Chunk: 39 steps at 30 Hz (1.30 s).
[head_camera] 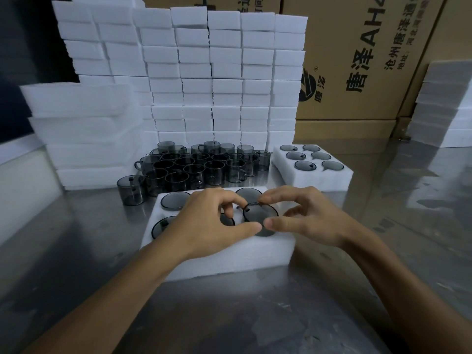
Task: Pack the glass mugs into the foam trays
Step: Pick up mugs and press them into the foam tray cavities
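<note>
A white foam tray [224,259] lies in front of me on the steel table, with smoky grey glass mugs sunk into its holes. One mug [260,213] stands partly out of a hole near the tray's right side. My right hand [306,218] pinches its rim between thumb and forefinger. My left hand [209,223] pinches the same mug from the left, its thumb tip near the right thumb. Behind the tray stands a cluster of several loose grey mugs [201,167]. A second foam tray [311,167], filled with mugs, sits at the back right.
Tall stacks of white foam blocks [217,72] form a wall behind the mugs, with more foam slabs [81,134] at the left and a stack [444,103] at the right. Printed cardboard cartons [370,60] stand at the back right. A lone mug [131,190] stands left of the tray.
</note>
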{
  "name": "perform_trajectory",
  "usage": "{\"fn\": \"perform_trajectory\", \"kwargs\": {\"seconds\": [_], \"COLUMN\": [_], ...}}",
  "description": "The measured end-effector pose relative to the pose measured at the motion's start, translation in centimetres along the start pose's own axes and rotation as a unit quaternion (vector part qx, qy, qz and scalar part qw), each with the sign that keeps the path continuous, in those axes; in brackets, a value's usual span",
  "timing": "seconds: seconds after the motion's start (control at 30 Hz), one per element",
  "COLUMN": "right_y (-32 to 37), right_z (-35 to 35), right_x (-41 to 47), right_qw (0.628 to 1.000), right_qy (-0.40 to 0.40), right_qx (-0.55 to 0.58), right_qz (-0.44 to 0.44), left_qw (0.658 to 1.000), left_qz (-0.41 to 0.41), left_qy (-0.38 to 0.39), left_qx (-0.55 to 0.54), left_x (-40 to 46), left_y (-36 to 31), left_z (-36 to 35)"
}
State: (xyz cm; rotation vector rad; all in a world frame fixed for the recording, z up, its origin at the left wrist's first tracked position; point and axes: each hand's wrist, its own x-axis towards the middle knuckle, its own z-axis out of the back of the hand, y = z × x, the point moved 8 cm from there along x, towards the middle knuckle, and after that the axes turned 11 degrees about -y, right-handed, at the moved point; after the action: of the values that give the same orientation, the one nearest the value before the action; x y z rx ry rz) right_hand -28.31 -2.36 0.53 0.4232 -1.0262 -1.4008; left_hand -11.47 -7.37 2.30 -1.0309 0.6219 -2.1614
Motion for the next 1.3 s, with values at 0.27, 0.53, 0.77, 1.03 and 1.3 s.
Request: {"fn": "perform_trajectory", "kwargs": {"seconds": [0.27, 0.53, 0.77, 1.03, 1.3], "right_y": [-0.1, -0.1, -2.8, -3.8, -3.6], "right_z": [-0.4, -0.3, 0.0, -1.1, -0.4], "right_x": [0.0, -0.2, -1.7, -1.5, -1.1], "right_qw": [0.998, 0.995, 0.986, 0.972, 0.969], "right_qy": [0.011, 0.025, -0.032, -0.065, -0.123], "right_qx": [-0.06, -0.083, 0.005, 0.079, 0.083], "right_qz": [-0.01, -0.045, -0.164, -0.209, -0.196], "left_qw": [0.998, 0.996, 0.966, 0.962, 0.954], "left_qz": [0.015, 0.005, 0.041, 0.083, 0.096], "left_qy": [0.027, 0.057, -0.028, -0.016, 0.005], "left_qx": [0.048, 0.072, 0.254, 0.26, 0.284], "left_x": [0.1, 0.0, 1.4, 1.6, 1.8], "left_y": [0.2, 0.6, 5.3, 7.0, 7.2], "left_z": [-0.7, -1.0, 4.3, 4.6, 4.9]}}
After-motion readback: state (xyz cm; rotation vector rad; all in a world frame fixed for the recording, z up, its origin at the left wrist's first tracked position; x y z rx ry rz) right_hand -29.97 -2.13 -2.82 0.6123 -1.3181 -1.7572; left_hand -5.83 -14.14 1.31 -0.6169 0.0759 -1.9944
